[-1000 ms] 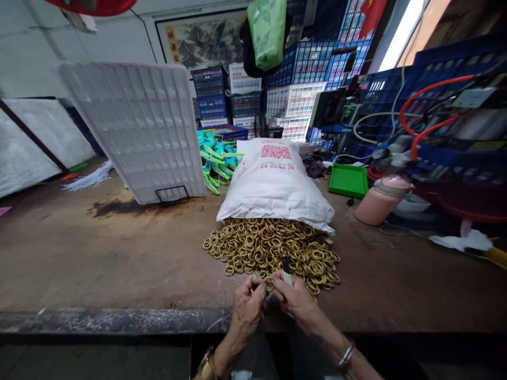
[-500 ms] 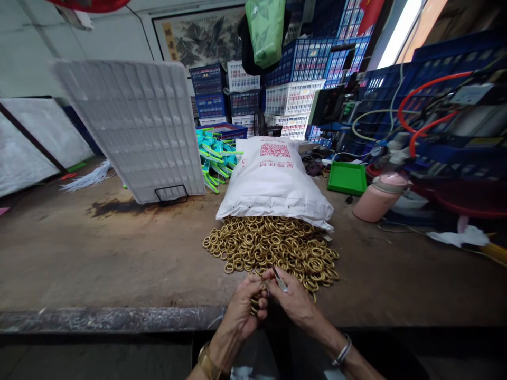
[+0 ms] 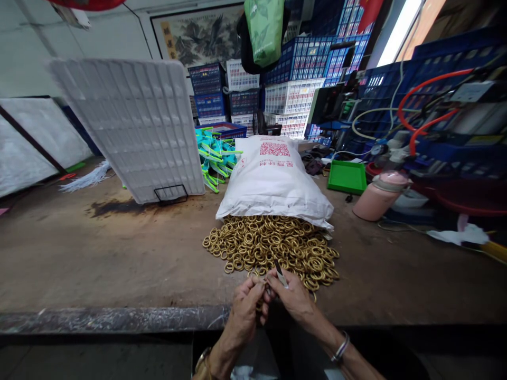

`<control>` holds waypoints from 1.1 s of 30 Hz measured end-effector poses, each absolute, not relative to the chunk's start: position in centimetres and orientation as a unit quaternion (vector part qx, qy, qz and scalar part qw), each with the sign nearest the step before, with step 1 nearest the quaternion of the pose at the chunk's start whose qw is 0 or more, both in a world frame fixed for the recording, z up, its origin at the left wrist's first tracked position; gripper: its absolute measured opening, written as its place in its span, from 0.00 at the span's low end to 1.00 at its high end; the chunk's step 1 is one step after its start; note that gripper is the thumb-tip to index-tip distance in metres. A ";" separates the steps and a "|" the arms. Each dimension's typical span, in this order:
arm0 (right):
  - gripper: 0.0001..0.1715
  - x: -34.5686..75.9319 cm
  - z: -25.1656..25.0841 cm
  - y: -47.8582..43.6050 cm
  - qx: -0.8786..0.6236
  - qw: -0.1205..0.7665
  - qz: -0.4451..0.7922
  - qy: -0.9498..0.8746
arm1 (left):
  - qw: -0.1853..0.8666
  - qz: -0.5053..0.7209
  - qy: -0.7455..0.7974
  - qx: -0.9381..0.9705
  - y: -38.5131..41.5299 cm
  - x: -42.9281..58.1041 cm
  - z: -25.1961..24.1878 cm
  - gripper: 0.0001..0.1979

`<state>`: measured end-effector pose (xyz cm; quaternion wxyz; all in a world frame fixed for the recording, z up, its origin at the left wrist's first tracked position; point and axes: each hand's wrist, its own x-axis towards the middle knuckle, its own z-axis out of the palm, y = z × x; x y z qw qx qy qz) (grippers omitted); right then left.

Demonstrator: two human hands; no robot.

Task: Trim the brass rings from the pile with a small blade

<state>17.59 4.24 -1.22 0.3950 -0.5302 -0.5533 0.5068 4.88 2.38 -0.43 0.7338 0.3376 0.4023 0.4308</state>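
A heap of golden rings [image 3: 273, 247] spills from the open mouth of a white sack [image 3: 274, 179] lying on the brown bench. At the near edge of the heap my left hand [image 3: 244, 309] is closed, pinching a golden ring with more rings hanging under it. My right hand [image 3: 292, 297] is closed too, holding a small dark-tipped tool [image 3: 279, 273] that points up and away, its fingers meeting the left hand's. Both hands touch at the ring, just over the bench's front edge.
A white moulded tray [image 3: 134, 126] leans upright at the back left beside teal clips [image 3: 216, 155]. A green tray [image 3: 347, 178] and a pink flask [image 3: 379, 196] stand right of the sack. Stacked blue and white crates [image 3: 293, 79], hoses and machinery fill the back and right.
My hands have stayed together at the heap's near edge. The tool in my right hand has tilted from upright to leaning left and away. The left hand has shifted slightly.
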 end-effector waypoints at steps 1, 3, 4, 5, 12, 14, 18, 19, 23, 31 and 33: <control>0.17 17.6 -1.3 4.3 -0.531 0.397 0.507 -0.552 | 0.735 0.432 0.400 0.337 2.4 4.9 -0.4 0.15; 0.17 17.6 -1.3 4.3 -0.533 0.398 0.504 -0.551 | 0.741 0.431 0.394 0.333 2.4 4.8 -0.4 0.15; 0.17 17.6 -1.2 4.3 -0.534 0.397 0.502 -0.552 | 0.744 0.431 0.388 0.332 2.4 4.9 -0.5 0.15; 0.17 17.6 -1.2 4.3 -0.534 0.397 0.500 -0.554 | 0.746 0.433 0.382 0.331 2.4 4.9 -0.5 0.15; 0.17 18.0 -0.8 4.4 -0.557 0.376 0.444 -0.593 | 0.751 0.446 0.363 0.323 2.3 5.1 -1.0 0.15; 0.16 18.1 -0.9 4.3 -0.581 0.349 0.380 -0.629 | 0.744 0.448 0.374 0.324 2.3 5.1 -1.0 0.15; 0.08 18.1 -1.3 3.4 -0.581 0.251 0.265 -0.727 | 0.716 0.443 0.420 0.340 2.5 5.1 -1.0 0.15; 0.09 18.0 -1.4 3.2 -0.580 0.228 0.245 -0.743 | 0.708 0.440 0.430 0.346 2.6 5.1 -1.0 0.16; 0.16 18.1 -1.8 3.1 -0.603 0.166 0.164 -0.763 | 0.688 0.435 0.451 0.367 2.3 5.1 -0.6 0.17; 0.11 22.0 -1.5 4.2 -0.685 0.162 0.092 -0.705 | 0.761 0.446 0.361 0.302 1.4 4.4 0.4 0.13; 0.09 22.7 -1.7 3.9 -0.688 0.193 0.096 -0.693 | 0.769 0.458 0.356 0.268 1.6 4.3 -0.1 0.12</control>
